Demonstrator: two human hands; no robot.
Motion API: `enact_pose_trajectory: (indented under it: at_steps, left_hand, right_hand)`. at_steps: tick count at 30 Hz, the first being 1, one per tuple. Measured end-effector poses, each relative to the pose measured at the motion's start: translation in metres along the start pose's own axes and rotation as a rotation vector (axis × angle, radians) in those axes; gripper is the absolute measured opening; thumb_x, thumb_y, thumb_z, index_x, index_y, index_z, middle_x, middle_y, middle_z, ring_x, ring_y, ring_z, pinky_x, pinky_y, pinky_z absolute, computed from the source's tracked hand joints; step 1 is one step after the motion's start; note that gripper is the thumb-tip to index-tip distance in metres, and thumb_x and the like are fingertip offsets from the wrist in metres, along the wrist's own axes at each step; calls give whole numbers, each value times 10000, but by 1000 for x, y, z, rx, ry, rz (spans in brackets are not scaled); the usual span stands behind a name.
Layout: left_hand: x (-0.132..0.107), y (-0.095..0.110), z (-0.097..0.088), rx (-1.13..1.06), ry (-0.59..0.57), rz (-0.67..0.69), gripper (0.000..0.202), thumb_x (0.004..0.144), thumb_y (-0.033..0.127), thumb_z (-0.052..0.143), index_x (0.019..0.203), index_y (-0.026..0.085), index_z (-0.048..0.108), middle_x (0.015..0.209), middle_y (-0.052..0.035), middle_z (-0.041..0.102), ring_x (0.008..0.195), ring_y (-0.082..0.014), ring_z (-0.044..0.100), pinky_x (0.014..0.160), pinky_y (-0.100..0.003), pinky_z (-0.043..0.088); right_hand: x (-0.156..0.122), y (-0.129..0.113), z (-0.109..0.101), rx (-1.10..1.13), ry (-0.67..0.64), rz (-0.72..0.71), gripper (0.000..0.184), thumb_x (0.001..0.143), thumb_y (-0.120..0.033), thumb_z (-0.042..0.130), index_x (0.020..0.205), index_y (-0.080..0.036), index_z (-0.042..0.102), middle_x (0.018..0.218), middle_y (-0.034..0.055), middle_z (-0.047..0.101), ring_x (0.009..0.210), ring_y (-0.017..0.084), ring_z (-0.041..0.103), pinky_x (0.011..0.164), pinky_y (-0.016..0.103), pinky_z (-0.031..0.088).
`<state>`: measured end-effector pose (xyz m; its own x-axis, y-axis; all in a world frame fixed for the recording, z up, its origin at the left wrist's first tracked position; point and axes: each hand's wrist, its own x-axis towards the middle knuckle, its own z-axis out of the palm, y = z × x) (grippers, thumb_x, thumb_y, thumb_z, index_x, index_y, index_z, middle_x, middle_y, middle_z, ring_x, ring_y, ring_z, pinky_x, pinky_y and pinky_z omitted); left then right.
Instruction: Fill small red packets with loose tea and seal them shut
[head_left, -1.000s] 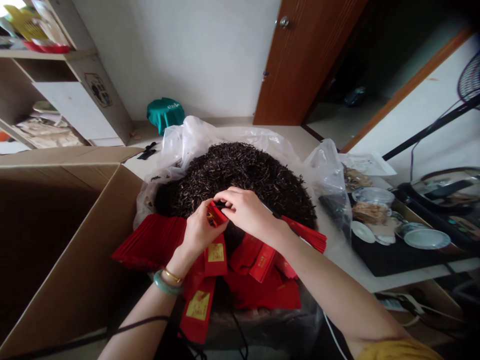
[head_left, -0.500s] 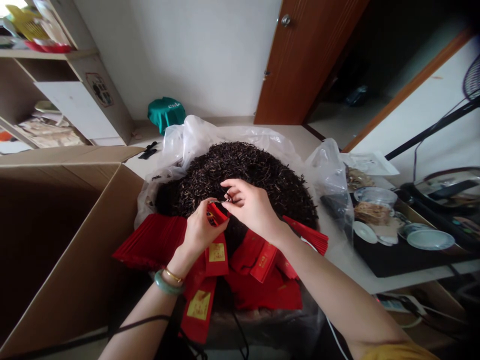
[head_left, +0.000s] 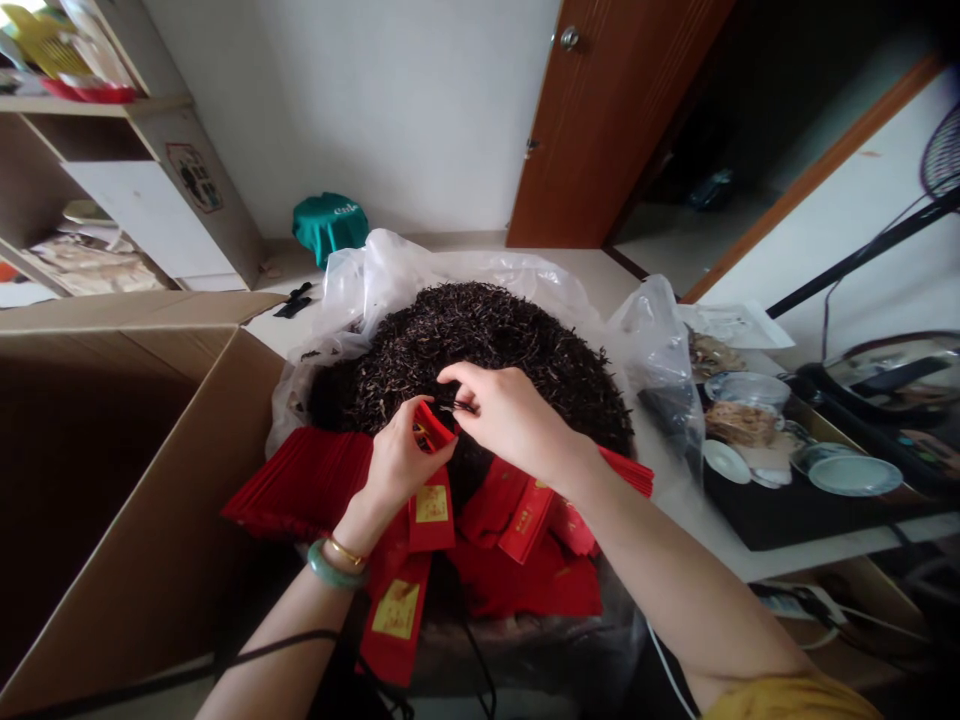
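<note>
My left hand [head_left: 397,452] is closed around a small red packet [head_left: 442,432], its open mouth facing up. Just right of that mouth, my right hand [head_left: 504,408] pinches a few dark tea leaves [head_left: 463,406] between its fingertips. Both hands are above the near side of a large heap of dried tea leaves [head_left: 491,320] in a clear plastic bag [head_left: 390,270]. Below my left hand lie red packets with yellow labels [head_left: 431,505]. To its left is a fanned stack of flat red packets [head_left: 304,480], and more red packets [head_left: 529,525] lie under my right forearm.
An open cardboard box [head_left: 247,420] stands on the left. On the right, a table [head_left: 739,530] carries bowls and a lidded cup [head_left: 847,470]. A teal-covered stool or bin [head_left: 330,222] is by the wall, near a brown door [head_left: 600,130]. Black cables cross the front.
My right hand has shifted slightly right, away from the packet's mouth, and its fingers have curled in more. My left hand keeps the packet in nearly the same place.
</note>
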<state>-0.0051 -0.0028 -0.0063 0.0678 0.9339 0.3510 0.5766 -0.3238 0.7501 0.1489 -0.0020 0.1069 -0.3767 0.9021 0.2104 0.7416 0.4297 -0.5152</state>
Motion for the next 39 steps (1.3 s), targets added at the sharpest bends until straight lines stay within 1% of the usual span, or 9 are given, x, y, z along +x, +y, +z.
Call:
enact_pose_trajectory:
  at_steps: [6, 12, 16, 20, 22, 27, 33, 36, 39]
  left_hand:
    - [1, -2, 0, -8, 3, -5, 564, 619, 178, 731, 1137, 192, 507, 1006, -63, 681, 751, -179, 692, 698, -309, 598]
    - [1, 2, -2, -43, 27, -20, 563, 647, 251, 729, 1153, 187, 488, 969, -41, 678, 735, -165, 688, 682, -304, 599]
    - [-1, 0, -1, -3, 55, 2, 573, 633, 215, 721, 1153, 200, 483, 1014, -52, 675, 777, -176, 685, 687, -305, 588]
    - [-3, -6, 0, 77, 53, 40, 619, 611, 130, 689, 1189, 185, 474, 1061, -85, 672, 852, -211, 687, 756, -338, 572]
    - [-3, -7, 2, 89, 59, 51, 627, 613, 115, 675, 1201, 183, 469, 1087, -92, 667, 900, -221, 684, 782, -339, 566]
    - [-5, -6, 7, 79, 63, 60, 648, 618, 148, 703, 1219, 188, 464, 1133, -103, 658, 934, -227, 679, 779, -333, 567]
    - [-1, -5, 4, -69, -48, 26, 732, 639, 246, 754, 1299, 178, 446, 1122, -95, 672, 910, -203, 683, 733, -304, 572]
    - [3, -5, -1, -93, -164, -2, 510, 694, 232, 717, 1184, 184, 585, 1046, -71, 724, 888, -210, 695, 710, -302, 570]
    - [3, -2, -3, -107, -283, -22, 219, 762, 196, 651, 976, 191, 701, 873, -29, 763, 747, -191, 710, 676, -293, 570]
  right_hand:
    - [7, -5, 20, 20, -40, -37, 394, 768, 20, 586, 1105, -179, 628, 998, 82, 722, 898, 192, 686, 748, 284, 511]
    - [2, -1, 17, 86, 17, -32, 386, 773, 45, 560, 1093, -161, 626, 1025, 72, 710, 914, 163, 664, 799, 286, 512]
    - [-4, -3, 21, -105, 14, -87, 129, 824, -153, 653, 951, -159, 677, 819, 70, 716, 861, 213, 605, 761, 329, 490]
    - [-7, -6, 32, -354, -159, -112, 232, 843, -333, 658, 868, -110, 715, 786, 146, 718, 908, 290, 563, 753, 381, 467]
    - [-7, -5, 35, -397, -166, -116, 244, 876, -322, 614, 874, -105, 726, 827, 151, 721, 918, 295, 555, 762, 393, 455]
    - [-7, -1, 38, -385, -36, -108, 246, 896, -329, 585, 859, -133, 729, 835, 141, 695, 874, 269, 527, 748, 391, 424]
    - [-5, 22, 28, -296, -34, -121, 182, 900, -214, 574, 813, -196, 732, 780, 76, 657, 856, 223, 506, 773, 353, 395]
    - [-13, 39, 11, -146, 41, -184, 166, 908, -194, 556, 850, -197, 712, 801, 51, 655, 857, 199, 510, 833, 343, 397]
    - [-27, 48, -1, -60, 71, -209, 188, 914, -221, 541, 784, -183, 671, 792, 44, 642, 818, 184, 528, 824, 327, 407]
